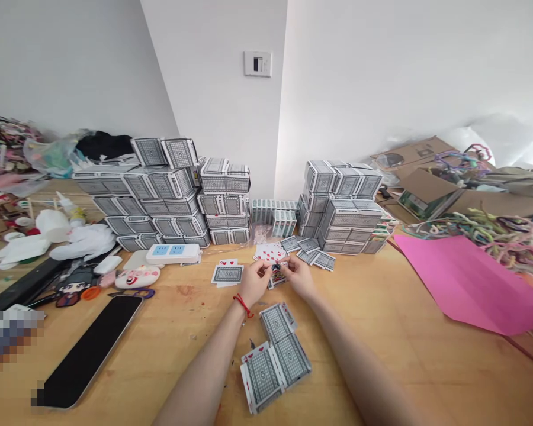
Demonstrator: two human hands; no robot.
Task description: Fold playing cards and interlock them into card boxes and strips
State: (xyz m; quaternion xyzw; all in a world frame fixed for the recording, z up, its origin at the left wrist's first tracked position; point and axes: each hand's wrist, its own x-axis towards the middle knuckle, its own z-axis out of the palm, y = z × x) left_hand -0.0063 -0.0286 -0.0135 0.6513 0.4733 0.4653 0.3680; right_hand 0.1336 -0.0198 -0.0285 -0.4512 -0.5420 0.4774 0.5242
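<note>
Left: card-backed blocks (174,183) stacked, seemingly finished. Loose cards (227,274) flat, apparently unused. Left hand (255,281) pinches a small dark piece (276,267) midway, shared with right hand (300,277); joined cards (275,355) nearer, seemingly incomplete. Right: more stacked blocks (353,222).

9, red hearts: upper card (228,262) | hearts: lower card (256,353), index unclear

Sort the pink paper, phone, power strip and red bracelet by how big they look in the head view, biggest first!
1. Pink paper
2. Phone
3. Power strip
4. Red bracelet
</note>
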